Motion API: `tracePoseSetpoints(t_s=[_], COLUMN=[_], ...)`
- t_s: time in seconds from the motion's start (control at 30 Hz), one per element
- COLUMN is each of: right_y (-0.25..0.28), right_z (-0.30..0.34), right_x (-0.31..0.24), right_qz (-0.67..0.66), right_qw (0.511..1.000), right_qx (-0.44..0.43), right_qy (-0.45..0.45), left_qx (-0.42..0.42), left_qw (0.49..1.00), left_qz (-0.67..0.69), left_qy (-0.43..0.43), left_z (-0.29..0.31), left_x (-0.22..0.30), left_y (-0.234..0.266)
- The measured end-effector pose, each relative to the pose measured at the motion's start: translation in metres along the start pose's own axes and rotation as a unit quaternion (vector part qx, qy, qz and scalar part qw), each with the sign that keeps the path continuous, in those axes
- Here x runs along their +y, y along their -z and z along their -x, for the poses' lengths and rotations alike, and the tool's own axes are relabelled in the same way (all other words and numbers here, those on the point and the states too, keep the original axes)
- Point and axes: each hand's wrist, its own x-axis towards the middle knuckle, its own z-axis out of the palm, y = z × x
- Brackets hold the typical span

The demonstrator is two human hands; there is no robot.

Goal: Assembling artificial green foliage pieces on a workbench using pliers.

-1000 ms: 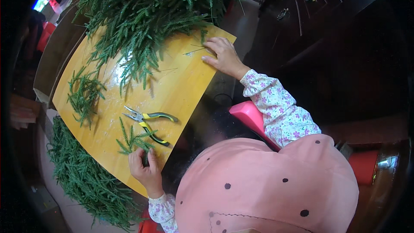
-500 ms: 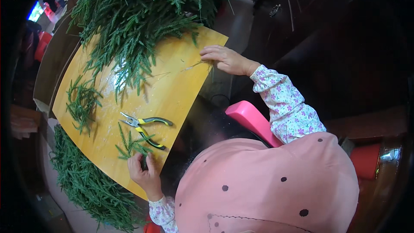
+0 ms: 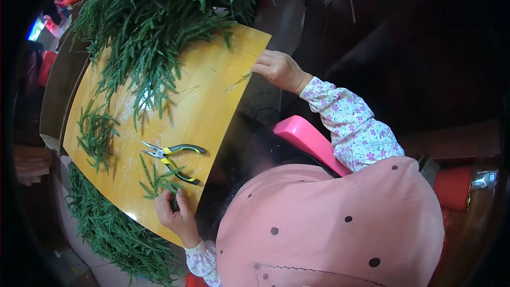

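Observation:
My left hand (image 3: 177, 217) is closed at the near edge of a yellow wooden board, its thumb and fingers round the base of a green pine sprig (image 3: 154, 180). Just beyond that sprig lie pliers (image 3: 166, 153) with black and yellow handles, jaws pointing left. My right hand (image 3: 282, 70) is at the board's right edge, fingers bent together. Thin wispy bits (image 3: 241, 79) reach toward its fingertips; whether they are gripped is hidden. A small bunch of sprigs (image 3: 95, 135) lies on the board's left side.
A large heap of pine sprigs (image 3: 159, 16) covers the far end of the board (image 3: 212, 85). More greenery (image 3: 117, 228) is piled below its left edge. A cardboard box wall (image 3: 61, 90) stands at left. A pink plastic piece (image 3: 308, 141) sits beneath my right forearm.
My right hand has moved right, from over the board to its edge, and its fingers have drawn in. The left hand stays on the sprig. The whole view has shifted slightly.

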Motion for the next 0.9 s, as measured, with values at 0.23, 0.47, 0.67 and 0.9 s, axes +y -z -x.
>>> tracePoseSetpoints(t_s=[0.23, 0.47, 0.67, 0.9], right_y=[-0.025, -0.060, -0.065, -0.014], right_z=[0.046, 0.086, 0.060, -0.033], right_x=[0.001, 0.001, -0.036, -0.140], right_qz=[-0.058, 0.011, 0.011, -0.135], right_qw=[0.993, 0.973, 0.979, 0.980], right_qx=[0.061, -0.120, -0.132, -0.013], right_qy=[-0.083, -0.195, -0.157, -0.149], left_qx=[0.017, 0.019, 0.020, 0.155], left_qw=[1.000, 1.000, 0.999, 0.988], left_qz=[-0.005, -0.009, -0.020, -0.012], left_qy=[0.011, 0.013, 0.035, 0.016], left_z=[0.010, 0.012, 0.015, 0.018], left_x=[-0.009, -0.012, -0.037, -0.067], left_y=[-0.012, -0.001, 0.027, 0.086])
